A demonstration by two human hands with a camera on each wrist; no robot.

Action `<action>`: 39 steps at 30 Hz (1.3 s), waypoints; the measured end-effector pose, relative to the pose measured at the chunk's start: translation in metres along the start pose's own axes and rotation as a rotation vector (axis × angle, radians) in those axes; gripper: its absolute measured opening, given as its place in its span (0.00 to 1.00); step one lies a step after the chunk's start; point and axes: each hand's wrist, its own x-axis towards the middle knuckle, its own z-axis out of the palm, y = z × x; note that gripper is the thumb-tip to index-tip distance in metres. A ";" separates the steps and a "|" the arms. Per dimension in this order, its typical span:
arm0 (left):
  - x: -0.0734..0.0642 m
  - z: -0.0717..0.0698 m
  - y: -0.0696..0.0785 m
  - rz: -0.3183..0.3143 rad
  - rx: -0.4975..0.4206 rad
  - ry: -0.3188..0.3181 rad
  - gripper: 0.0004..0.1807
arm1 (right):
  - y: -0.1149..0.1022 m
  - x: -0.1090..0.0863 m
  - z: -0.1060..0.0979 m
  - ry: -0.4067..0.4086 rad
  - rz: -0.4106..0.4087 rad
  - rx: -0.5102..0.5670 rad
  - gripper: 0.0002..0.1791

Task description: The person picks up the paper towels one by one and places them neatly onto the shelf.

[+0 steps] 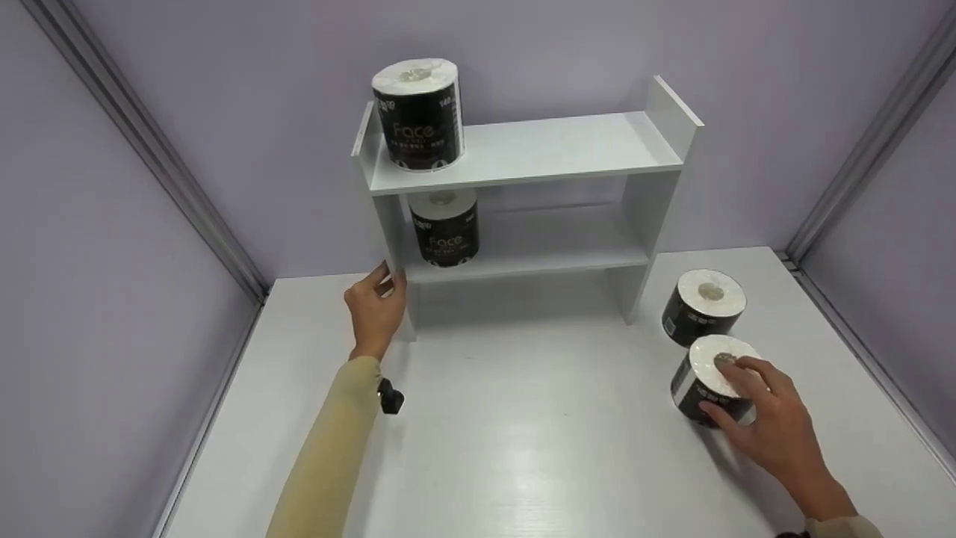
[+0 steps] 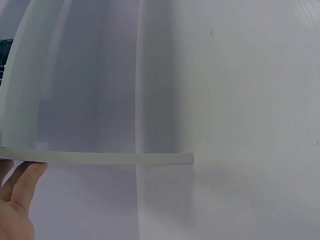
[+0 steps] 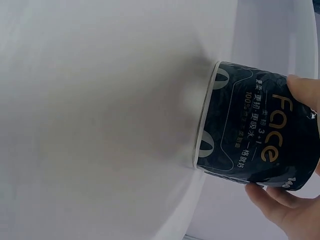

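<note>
My right hand (image 1: 777, 418) grips a toilet paper roll (image 1: 691, 392) in black wrapping from above, on the right side of the table. In the right wrist view, fingers and thumb sit on opposite sides of this roll (image 3: 245, 125), its "Face" label showing. My left hand (image 1: 376, 310) rests its fingertips against the outer left side panel of a white shelf (image 1: 523, 261). The left wrist view shows the fingers (image 2: 27, 185) meeting that panel (image 2: 115, 158). Behind the gripped roll stands another black-wrapped roll (image 1: 702, 310).
One roll (image 1: 418, 119) stands at the left end of the shelf's top board; another roll (image 1: 446, 232) stands below it on the middle board. The white table (image 1: 508, 448) is bounded by pale walls (image 1: 224, 90) with metal corner rails (image 1: 142, 142).
</note>
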 end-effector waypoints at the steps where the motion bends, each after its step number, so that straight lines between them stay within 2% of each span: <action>1: 0.000 0.001 0.000 0.003 0.000 0.001 0.16 | 0.000 0.000 0.000 0.001 0.004 0.001 0.42; 9: 0.001 0.003 0.003 0.002 -0.011 0.012 0.16 | -0.002 0.001 0.001 0.003 0.056 0.021 0.37; 16: 0.000 0.004 0.001 0.019 -0.003 0.021 0.16 | -0.003 0.002 0.000 -0.004 0.067 0.020 0.37; 28: 0.001 0.002 0.002 -0.024 0.000 0.005 0.18 | -0.003 0.007 -0.001 -0.008 0.063 0.036 0.33; 39: 0.001 0.002 0.001 -0.045 -0.008 0.011 0.17 | -0.005 0.009 -0.004 -0.035 0.082 0.026 0.34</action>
